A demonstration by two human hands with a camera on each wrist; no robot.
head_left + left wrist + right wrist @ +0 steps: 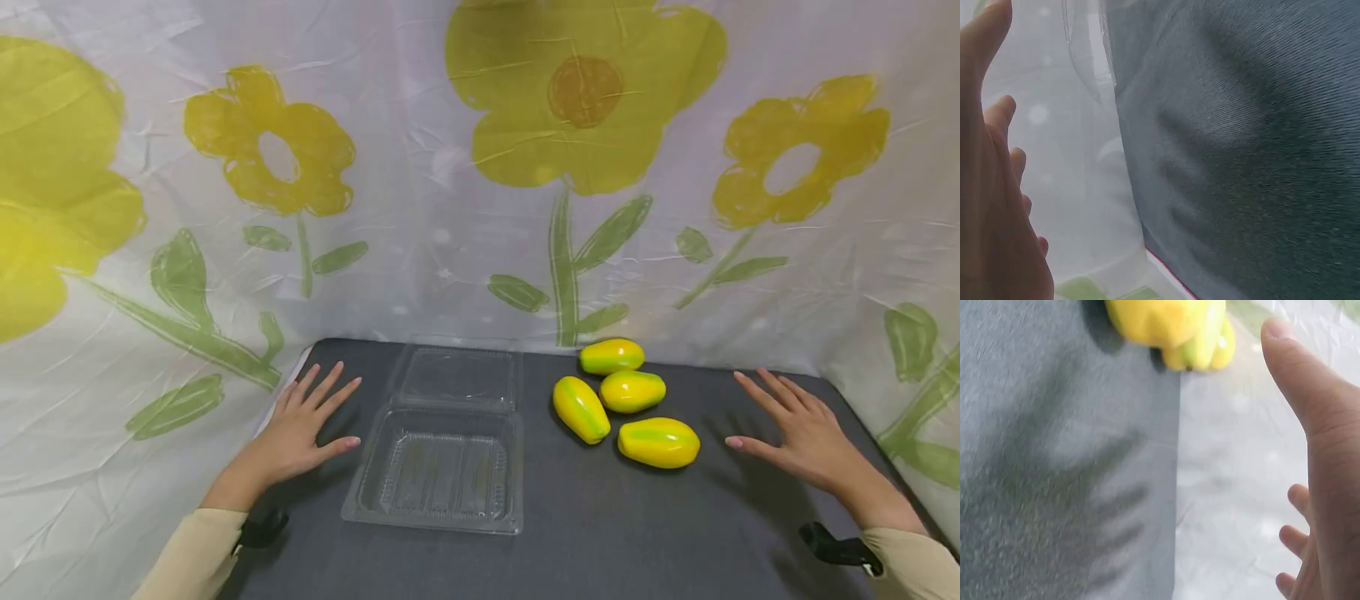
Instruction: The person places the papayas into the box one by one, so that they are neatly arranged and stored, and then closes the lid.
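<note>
My left hand [296,433] hovers over the left side of the dark table, fingers spread, holding nothing. Just right of it lies a clear plastic clamshell box [358,492], its lid [457,375] folded back toward the wall. On the right, my right hand [802,433] is also spread above the table and holds nothing. Between the box and that hand lie several yellow-green papayas: one at the back [612,357], one in the middle [632,392], one on the left [581,410] and the front one [658,442], nearest my right hand. In the right wrist view, papayas [1154,322] show at the top.
A dark grey cloth [585,533] covers the table. Behind and at both sides hangs a pale curtain [405,250] printed with large yellow flowers. Each wrist carries a black strap mount, the left one [262,529] and the right one [836,546], below beige sleeves.
</note>
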